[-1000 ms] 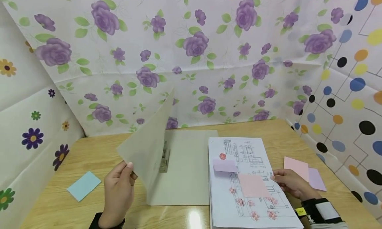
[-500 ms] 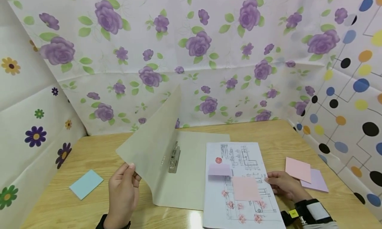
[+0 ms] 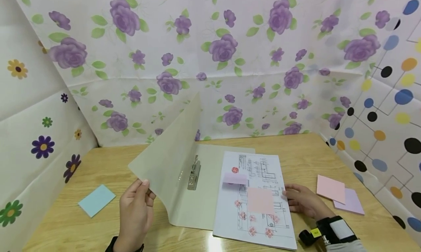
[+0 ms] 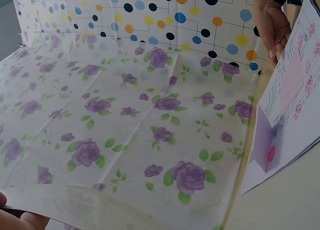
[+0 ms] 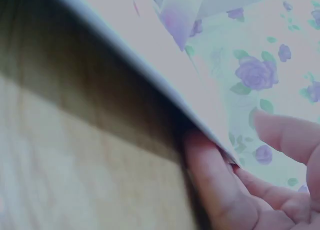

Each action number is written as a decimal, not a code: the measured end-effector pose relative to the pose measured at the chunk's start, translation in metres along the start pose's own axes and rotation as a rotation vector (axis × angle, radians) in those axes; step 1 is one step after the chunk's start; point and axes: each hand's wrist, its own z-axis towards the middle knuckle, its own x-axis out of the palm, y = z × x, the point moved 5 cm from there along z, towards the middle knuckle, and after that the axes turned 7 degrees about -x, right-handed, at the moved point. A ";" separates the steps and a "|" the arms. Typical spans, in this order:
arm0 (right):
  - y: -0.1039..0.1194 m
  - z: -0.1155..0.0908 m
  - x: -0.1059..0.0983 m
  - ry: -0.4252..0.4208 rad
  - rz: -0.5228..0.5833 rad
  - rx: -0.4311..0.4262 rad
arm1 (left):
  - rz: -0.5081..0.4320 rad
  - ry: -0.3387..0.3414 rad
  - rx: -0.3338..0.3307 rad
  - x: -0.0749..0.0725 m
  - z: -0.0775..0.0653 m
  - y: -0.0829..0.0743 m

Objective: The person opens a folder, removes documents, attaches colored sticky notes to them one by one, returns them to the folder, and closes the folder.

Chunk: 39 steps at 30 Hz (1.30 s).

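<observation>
My left hand (image 3: 135, 210) pinches the raised cover of a pale grey file folder (image 3: 164, 168) between thumb and fingers. Inside the folder, a metal clip (image 3: 194, 175) lies along the spine. A stack of printed drawing sheets (image 3: 230, 221) overlaps the folder's right half, with a pink sticky note (image 3: 260, 201) and a partly lifted purple sticky note (image 3: 235, 178) on top. At the stack's right edge is my right hand (image 3: 302, 201). In the right wrist view its fingers (image 5: 215, 175) touch the paper edge, while the thumb (image 5: 285, 132) stands away from the sheets.
A light blue note pad (image 3: 97, 201) lies on the wooden table (image 3: 112, 164) at the left. Pink (image 3: 331, 189) and purple (image 3: 350, 202) note pads overlap at the right. Flowered (image 3: 210, 109) and dotted (image 3: 391, 120) cloths enclose the back and right side.
The paper stack has moved left, further over the folder, with my right hand following along its edge. The right thumb has come off the sheets. My left hand keeps holding the cover up.
</observation>
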 end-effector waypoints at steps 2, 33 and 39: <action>0.001 -0.001 0.004 0.036 0.004 0.008 | -0.007 0.003 0.004 0.000 0.000 0.000; 0.005 0.001 0.057 0.156 0.048 -0.085 | -0.052 0.042 0.015 -0.001 0.003 0.001; 0.004 0.000 0.062 0.191 0.064 -0.083 | -0.062 0.043 0.012 -0.002 0.003 0.002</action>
